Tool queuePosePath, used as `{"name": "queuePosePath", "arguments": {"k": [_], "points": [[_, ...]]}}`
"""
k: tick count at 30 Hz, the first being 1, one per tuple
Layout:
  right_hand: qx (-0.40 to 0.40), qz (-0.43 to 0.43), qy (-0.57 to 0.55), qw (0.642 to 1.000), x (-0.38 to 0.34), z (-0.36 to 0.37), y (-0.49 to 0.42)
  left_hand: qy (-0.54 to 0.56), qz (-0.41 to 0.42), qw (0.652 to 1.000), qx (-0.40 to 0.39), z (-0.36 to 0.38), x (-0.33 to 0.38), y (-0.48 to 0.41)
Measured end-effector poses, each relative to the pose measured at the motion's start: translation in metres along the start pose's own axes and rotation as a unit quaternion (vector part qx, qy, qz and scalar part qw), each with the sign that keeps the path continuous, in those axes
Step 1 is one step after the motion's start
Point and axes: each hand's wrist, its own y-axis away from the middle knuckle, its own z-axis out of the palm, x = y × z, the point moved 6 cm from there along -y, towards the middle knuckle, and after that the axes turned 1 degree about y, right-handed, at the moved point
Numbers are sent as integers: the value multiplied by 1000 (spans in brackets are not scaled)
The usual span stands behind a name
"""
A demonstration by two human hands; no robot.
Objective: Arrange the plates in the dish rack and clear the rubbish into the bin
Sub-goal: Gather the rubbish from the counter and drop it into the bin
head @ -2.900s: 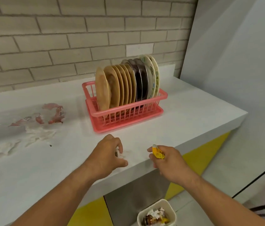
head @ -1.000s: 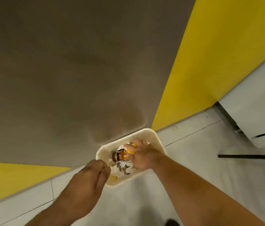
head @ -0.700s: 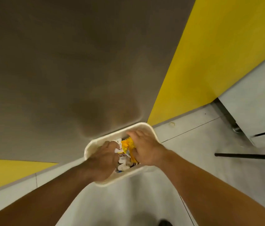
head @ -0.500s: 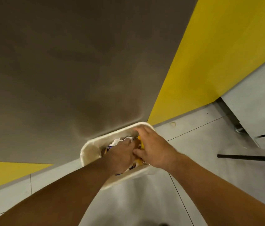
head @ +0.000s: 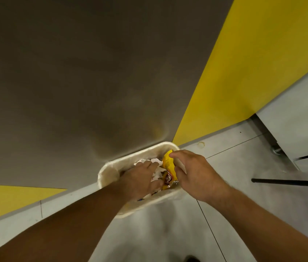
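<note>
Where the two bare forearms reach forward over the pale tiled floor (head: 168, 233), they meet at the bin (head: 107, 172), a cream tub with rounded corners that stands on the floor with its far rim close against a grey-brown panel (head: 92, 72). At the bin's near edge the left hand (head: 141, 178) is sunk in past the rim, its fingers stretched fairly straight and pressing down on crumpled white paper (head: 157, 161) that fills the middle of the bin; nothing is gripped. Just beside it, at the bin's right edge, the right hand (head: 196, 176) hangs relaxed and spread, its forefinger tip touching the top of a yellow wrapper (head: 168, 163) and its thumb close to the wrapper's right side without clearly pinching it. That wrapper stands on end inside the bin's far right corner, between the two hands, with a red and white printed patch low on it. Farther right, a thin black rod (head: 289, 182) crosses the floor, well apart from the bin. Beyond it stands a pale cabinet (head: 300, 114), and a yellow panel (head: 253, 72) rises next to the grey-brown one.
</note>
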Motion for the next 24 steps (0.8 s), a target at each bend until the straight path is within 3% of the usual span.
{"name": "queuePosePath", "arguments": {"k": [9, 17, 24], "points": [[7, -7, -15, 1000, -84, -66, 45, 50, -25, 994, 94, -163, 34, 143], [82, -66, -63, 992, -222, -191, 114, 54, -7, 984, 169, -322, 123, 271], [121, -117, -47, 985, -336, -294, 174, 36, 12, 959, 281, -469, 166, 374]]}}
